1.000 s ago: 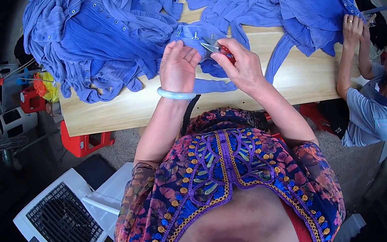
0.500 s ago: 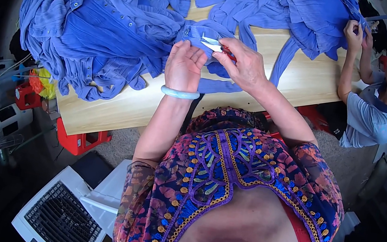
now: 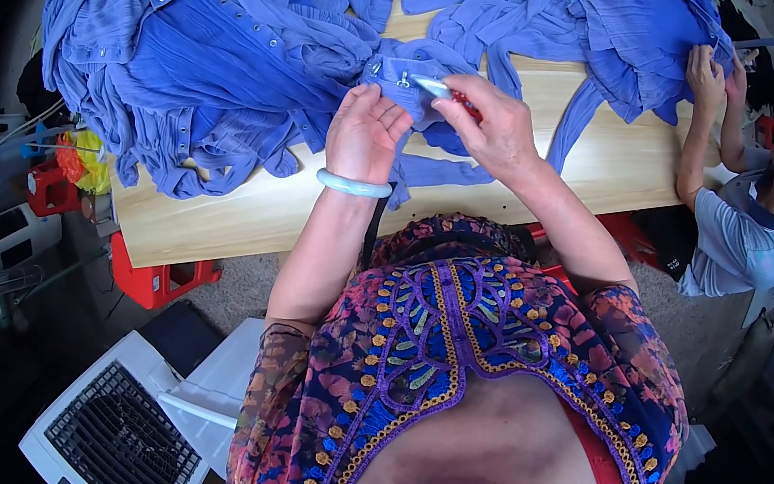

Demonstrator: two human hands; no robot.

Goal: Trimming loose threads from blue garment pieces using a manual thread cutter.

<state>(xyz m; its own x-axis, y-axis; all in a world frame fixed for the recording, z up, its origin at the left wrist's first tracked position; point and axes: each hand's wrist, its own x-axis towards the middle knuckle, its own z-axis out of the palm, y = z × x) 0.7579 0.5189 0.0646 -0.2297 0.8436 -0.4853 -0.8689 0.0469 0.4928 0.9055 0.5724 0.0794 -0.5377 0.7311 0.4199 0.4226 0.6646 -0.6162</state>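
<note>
My left hand [image 3: 365, 137], palm up with a pale bangle at the wrist, grips the edge of a blue ribbed garment [image 3: 389, 70]. Small metal fittings show on the cloth just past its fingertips. In my right hand [image 3: 496, 130] are thread snips [image 3: 429, 86] with a red handle, closed in the fist. Their silvery blades point left over the cloth beside the fittings. The blades look blurred, so I cannot tell whether they touch a thread.
A heap of blue garments [image 3: 167, 35] covers the table's left side; more blue cloth [image 3: 602, 33] lies at the far right. A co-worker [image 3: 751, 214] handles cloth there. Below the wooden table [image 3: 206, 232] stand a red stool [image 3: 154, 274] and a white fan-like appliance [image 3: 125, 424].
The snips have turned slightly and their blades have drawn a little to the right, exposing a metal fitting on the cloth. My left hand keeps its grip, nearly still.
</note>
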